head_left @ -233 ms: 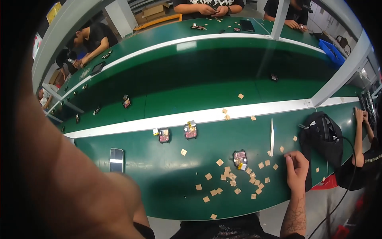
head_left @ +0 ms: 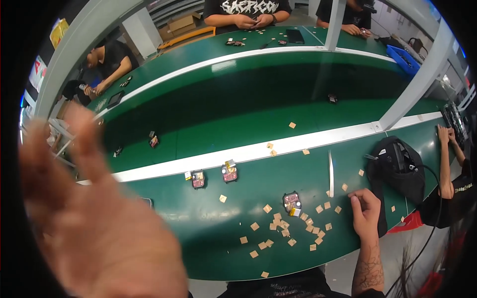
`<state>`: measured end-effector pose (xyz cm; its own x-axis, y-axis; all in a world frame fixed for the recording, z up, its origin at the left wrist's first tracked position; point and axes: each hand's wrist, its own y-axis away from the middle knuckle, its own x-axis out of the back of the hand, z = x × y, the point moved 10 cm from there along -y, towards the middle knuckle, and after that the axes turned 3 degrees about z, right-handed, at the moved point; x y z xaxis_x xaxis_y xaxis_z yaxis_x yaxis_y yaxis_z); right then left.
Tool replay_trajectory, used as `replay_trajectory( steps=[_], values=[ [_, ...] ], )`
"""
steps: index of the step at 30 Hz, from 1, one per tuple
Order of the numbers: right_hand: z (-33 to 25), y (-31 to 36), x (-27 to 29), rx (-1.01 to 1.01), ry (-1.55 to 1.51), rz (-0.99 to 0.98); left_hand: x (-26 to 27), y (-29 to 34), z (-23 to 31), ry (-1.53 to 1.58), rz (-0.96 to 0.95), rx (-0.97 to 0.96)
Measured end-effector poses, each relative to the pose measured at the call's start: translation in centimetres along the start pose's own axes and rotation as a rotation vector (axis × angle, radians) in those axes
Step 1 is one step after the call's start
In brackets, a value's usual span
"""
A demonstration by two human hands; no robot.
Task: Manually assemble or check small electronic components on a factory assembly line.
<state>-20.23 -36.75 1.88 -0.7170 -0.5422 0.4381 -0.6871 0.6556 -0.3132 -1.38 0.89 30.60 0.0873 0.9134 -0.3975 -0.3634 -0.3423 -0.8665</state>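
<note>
My left hand (head_left: 109, 233) looms large and blurred at the left, raised above the table with its fingers apart and nothing seen in it. My right hand (head_left: 366, 211) rests near the table's right part, fingers curled in toward the thumb; whatever they hold, if anything, is hidden. Just left of it lie white tweezers (head_left: 331, 174). Several small tan squares (head_left: 273, 226) are scattered over the middle. Among them sits an opened square watch-like device (head_left: 291, 202) with a small silver-yellow battery. Two similar devices, one (head_left: 198, 179) and another (head_left: 229, 172), lie farther left.
A black bag (head_left: 397, 161) with a cable lies at the right. Behind my left hand a phone's corner (head_left: 147, 202) shows. A white rail (head_left: 248, 153) and grey posts (head_left: 415, 84) divide the green tables. Across them other people work; another person's hands (head_left: 445, 133) are at far right.
My left arm has drawn back, so the hand now shows with fingers spread, covering most of the phone. The whole view has shifted slightly. My right hand stays in place.
</note>
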Motion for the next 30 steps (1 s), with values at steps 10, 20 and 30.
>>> replay_trajectory(
  steps=[10,20,30],
  values=[
    [-2.6,-1.3,-0.6,0.053,0.042,-0.125,-4.6,28.5,-9.3,-0.088,-1.502,0.454],
    [-12.9,-7.2,-7.5,0.241,-0.022,-0.391,-3.1,28.5,-11.2,-0.307,-1.567,0.422],
    [-10.6,-4.4,-14.5,0.341,0.024,-0.618,2.1,25.1,-11.4,-0.524,-1.422,0.377]
  ],
)
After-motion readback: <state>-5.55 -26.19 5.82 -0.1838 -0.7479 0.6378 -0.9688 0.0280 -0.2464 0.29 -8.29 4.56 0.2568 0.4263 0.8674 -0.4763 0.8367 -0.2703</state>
